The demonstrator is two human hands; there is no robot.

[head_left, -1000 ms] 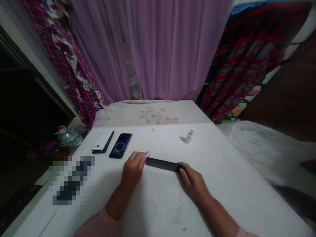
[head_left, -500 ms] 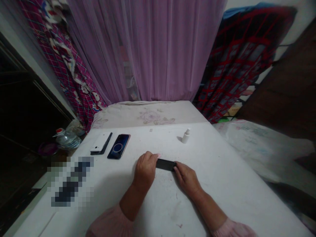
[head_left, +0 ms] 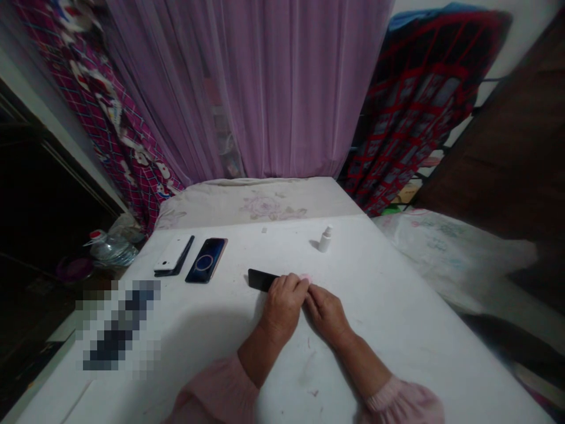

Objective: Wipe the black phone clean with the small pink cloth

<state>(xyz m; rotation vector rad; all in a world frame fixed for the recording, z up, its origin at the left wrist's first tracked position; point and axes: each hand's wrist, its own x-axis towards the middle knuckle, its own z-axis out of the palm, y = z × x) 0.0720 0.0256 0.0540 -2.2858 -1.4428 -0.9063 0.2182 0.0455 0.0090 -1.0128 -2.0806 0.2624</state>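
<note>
A black phone [head_left: 261, 280] lies on the white table [head_left: 229, 318], its right end hidden under my left hand [head_left: 285, 306]. A scrap of pink cloth [head_left: 305, 277] peeks out at the fingertips of that hand, which seems to pinch it. My right hand [head_left: 326, 315] rests just beside it, fingertips against the left hand, and what they touch is hidden. Farther left lie a white phone [head_left: 170, 254] on a dark case and a dark blue phone [head_left: 206, 260] with a ring on its back. A small white dropper bottle [head_left: 325, 239] stands beyond my hands.
A pixelated patch [head_left: 117, 327] covers part of the table's left side. Behind the table lies a floral mattress [head_left: 260, 206] under a purple curtain [head_left: 229, 88]. A plastic bottle [head_left: 112, 252] stands low at the left, and a white plastic sheet [head_left: 445, 253] lies at the right.
My hands have come together. The left hand has slid rightward along the black phone, which now lies mostly to the left of both hands, and the pink cloth has moved with it.
</note>
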